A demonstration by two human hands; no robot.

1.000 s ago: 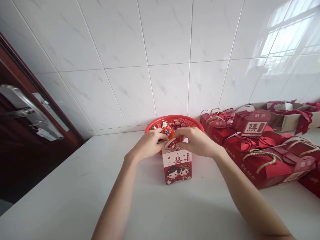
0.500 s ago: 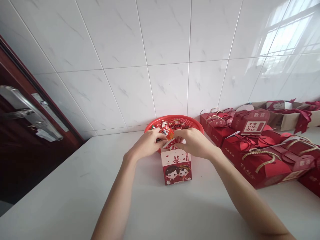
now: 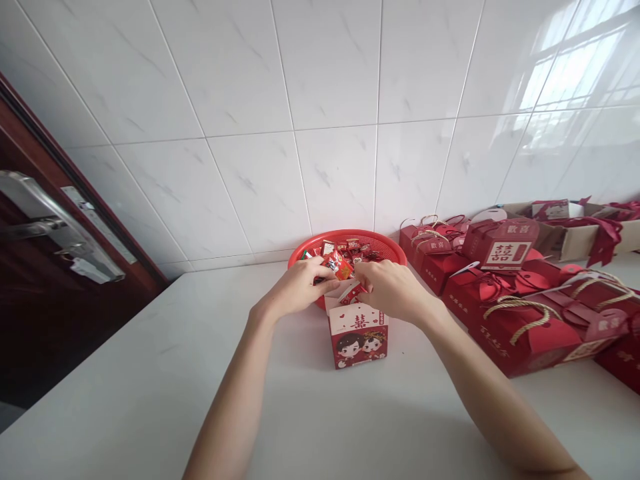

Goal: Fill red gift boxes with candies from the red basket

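On a pale bench (image 3: 165,367), red gift boxes (image 3: 505,333) at right look closed and finished, while a red basket (image 3: 350,233) of wrapped sweets sits by the wall. Just before it a small printed box (image 3: 359,337) stands upright, its top not yet shut, work seemingly partway. Left hand (image 3: 297,285) and right hand (image 3: 395,288) bend over that top, fingers curled, their grip unclear; a red packet (image 3: 341,265) shows beside the left fingers

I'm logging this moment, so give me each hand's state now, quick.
Left hand: partly curled beside the white-and-red box; grip cannot be told.
Right hand: curled at the box's top; grip hidden, cannot be told.
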